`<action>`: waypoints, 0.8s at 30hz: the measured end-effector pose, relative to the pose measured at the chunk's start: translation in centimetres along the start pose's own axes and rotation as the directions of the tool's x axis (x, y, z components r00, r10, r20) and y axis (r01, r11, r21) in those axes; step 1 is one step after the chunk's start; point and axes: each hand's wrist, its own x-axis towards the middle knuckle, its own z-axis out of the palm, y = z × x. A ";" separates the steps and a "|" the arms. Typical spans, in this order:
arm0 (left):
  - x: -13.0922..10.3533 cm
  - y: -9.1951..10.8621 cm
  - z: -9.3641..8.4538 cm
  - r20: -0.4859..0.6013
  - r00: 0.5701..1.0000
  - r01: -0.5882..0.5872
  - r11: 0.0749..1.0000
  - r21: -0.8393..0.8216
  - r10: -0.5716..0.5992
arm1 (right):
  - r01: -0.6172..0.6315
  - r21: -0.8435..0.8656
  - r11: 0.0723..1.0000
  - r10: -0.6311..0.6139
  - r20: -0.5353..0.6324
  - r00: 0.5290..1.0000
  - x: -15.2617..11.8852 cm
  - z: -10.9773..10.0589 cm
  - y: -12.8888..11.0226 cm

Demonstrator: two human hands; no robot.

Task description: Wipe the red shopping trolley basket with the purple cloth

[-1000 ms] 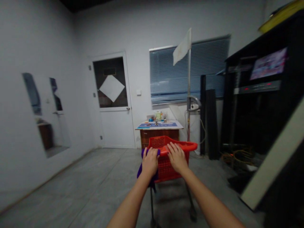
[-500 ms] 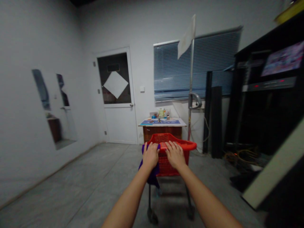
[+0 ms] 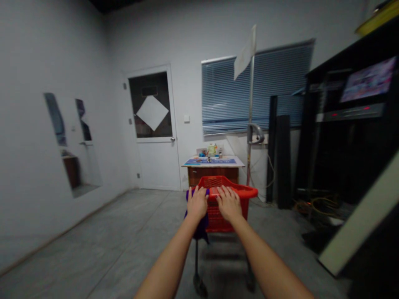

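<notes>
A red plastic shopping cart (image 3: 220, 218) stands upright in front of me, its basket on thin dark legs with wheels. Over the left part of its handle hangs a purple cloth (image 3: 202, 227). My left hand (image 3: 197, 204) rests on the handle where the cloth lies, fingers curled over it. To the right, my right hand (image 3: 229, 203) lies over the red handle (image 3: 247, 191) in the same way, with the fingertips bent over the bar. The hands are a short gap apart. My thumbs and palms are mostly hidden from view.
Beyond the cart is a small table (image 3: 241, 163) with bottles and boxes. A metal pole (image 3: 251, 99) carrying a white sheet stands beside it. A white door (image 3: 157, 166) is at the back, a mirror (image 3: 93, 166) on the left wall. Cables (image 3: 324, 206) and a dark rack (image 3: 339, 162) line the right.
The loose lower end of the purple cloth has swung and hangs higher. The room sits slightly lower in the picture. Both hands stay on the cart handle.
</notes>
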 end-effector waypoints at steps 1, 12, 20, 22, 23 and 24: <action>0.0 -0.4 -0.1 0.005 1.000 0.028 0.999 0.015 -0.028 | 0.000 0.000 1.000 0.000 0.001 1.000 0.0 0.0 0.0; 1.2 0.8 0.2 0.065 0.997 0.034 0.999 -0.016 -0.032 | -0.014 0.002 1.000 0.014 0.015 1.000 0.2 0.4 -0.3; 2.3 -1.1 0.2 0.076 0.988 0.137 0.991 -0.004 -0.137 | -0.019 0.010 1.000 0.019 0.023 1.000 0.9 0.9 -0.4; 2.6 -0.4 0.6 0.082 0.989 0.120 0.993 -0.013 -0.119 | -0.021 0.014 1.000 0.020 0.026 0.999 1.2 1.2 -0.4; 2.7 -0.1 0.7 0.087 0.991 0.100 0.995 -0.021 -0.098 | -0.021 0.017 1.000 0.020 0.027 0.999 1.3 1.4 -0.4; 2.8 0.0 0.9 0.092 0.993 0.076 0.997 -0.030 -0.073 | -0.021 0.020 1.000 0.021 0.028 0.999 1.5 1.5 -0.3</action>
